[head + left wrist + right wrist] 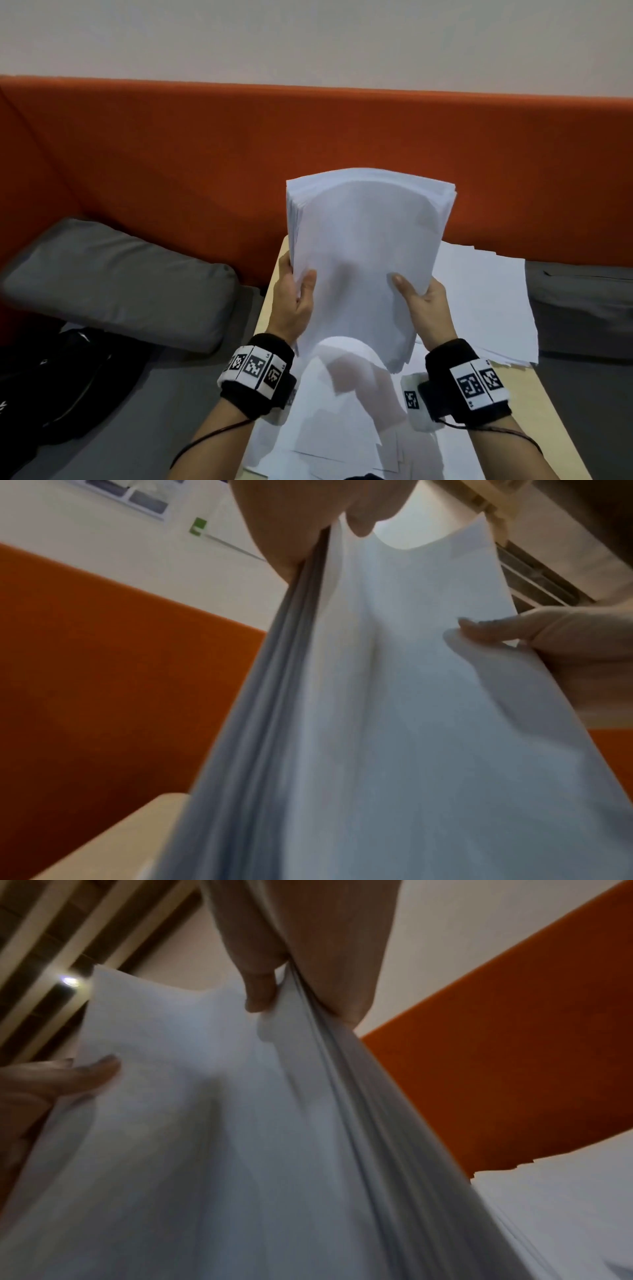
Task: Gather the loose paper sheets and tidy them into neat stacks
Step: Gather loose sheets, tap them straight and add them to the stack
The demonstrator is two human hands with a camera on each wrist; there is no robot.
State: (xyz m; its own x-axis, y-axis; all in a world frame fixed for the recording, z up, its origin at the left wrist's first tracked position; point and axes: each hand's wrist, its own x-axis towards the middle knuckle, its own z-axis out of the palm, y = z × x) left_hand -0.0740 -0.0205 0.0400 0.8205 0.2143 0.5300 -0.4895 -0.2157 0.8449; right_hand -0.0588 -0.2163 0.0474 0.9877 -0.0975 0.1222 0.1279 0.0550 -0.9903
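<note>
A thick bundle of white paper sheets stands upright above the small wooden table, its top edge bowed. My left hand grips its left edge, thumb on the near face. My right hand grips the right edge the same way. In the left wrist view the bundle fills the frame, with my left hand at the top. The right wrist view shows the bundle pinched by my right hand. Loose sheets lie scattered under my wrists. Another spread of sheets lies at the table's right.
An orange padded backrest runs behind the table. A grey cushion lies to the left on the bench, and another grey cushion to the right. A black bag sits at the lower left.
</note>
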